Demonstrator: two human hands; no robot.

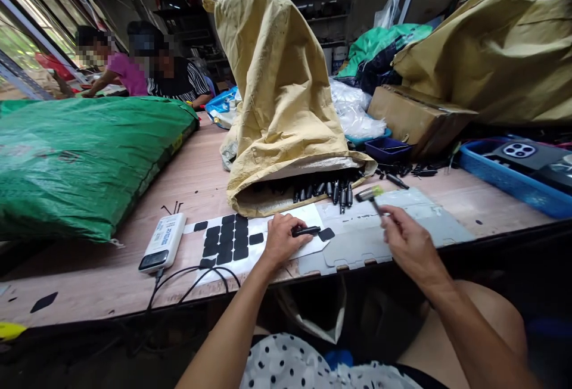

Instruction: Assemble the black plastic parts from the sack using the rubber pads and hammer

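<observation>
My left hand (284,235) grips a small black cylindrical piece (306,230) over a white sheet (254,264) that bears several black rounded squares (226,239). One loose black square (326,234) lies just right of that piece. My right hand (404,237) is closed on the handle of a small tool (369,193) with a dark, wide head and something yellow-green at its tip. The tool is held above grey cardboard (393,222). Behind my hands, more black cylindrical pieces (336,192) spill from the mouth of a tan sack (286,97).
A white power bank (163,242) with black cables sits left of the sheet. Farther left lies a large green sack (84,162). To the right are a blue tray (513,180), a cardboard box (413,116) and a small dark-blue bin (388,148). Two people sit at the back left.
</observation>
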